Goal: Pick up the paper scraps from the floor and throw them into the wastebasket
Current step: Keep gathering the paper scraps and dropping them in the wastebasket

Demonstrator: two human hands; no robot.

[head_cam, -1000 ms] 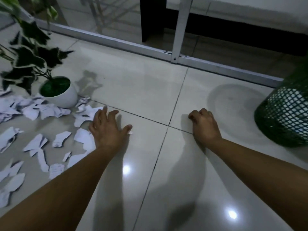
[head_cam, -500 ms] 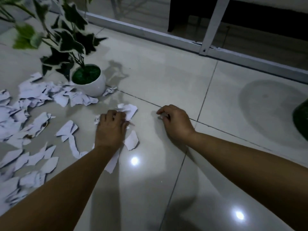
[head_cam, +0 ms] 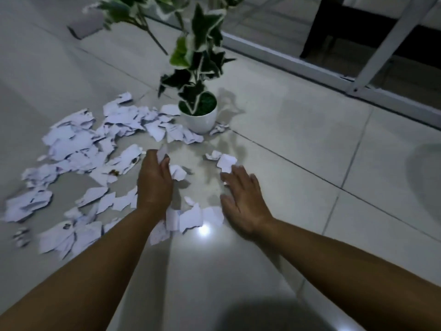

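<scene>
Head view: paper scraps (head_cam: 78, 149) spread over floor (head_cam: 286, 151), mostly left of white plant pot (head_cam: 201, 119). 1 scrap pinched in left hand (head_cam: 155, 182), fingers curled round it. Right hand (head_cam: 243, 199) laid flat, fingers spread, nothing gripped. Wastebasket not seen. Risk tbh: pot easily knocked over, light scraps scattered by sweeping.

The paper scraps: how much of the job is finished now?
Done: nothing visible; the wastebasket is out of view. In hand: the left hand grips a paper scrap; the right hand lies open beside others. Left: the big scatter of scraps by the plant pot.
</scene>
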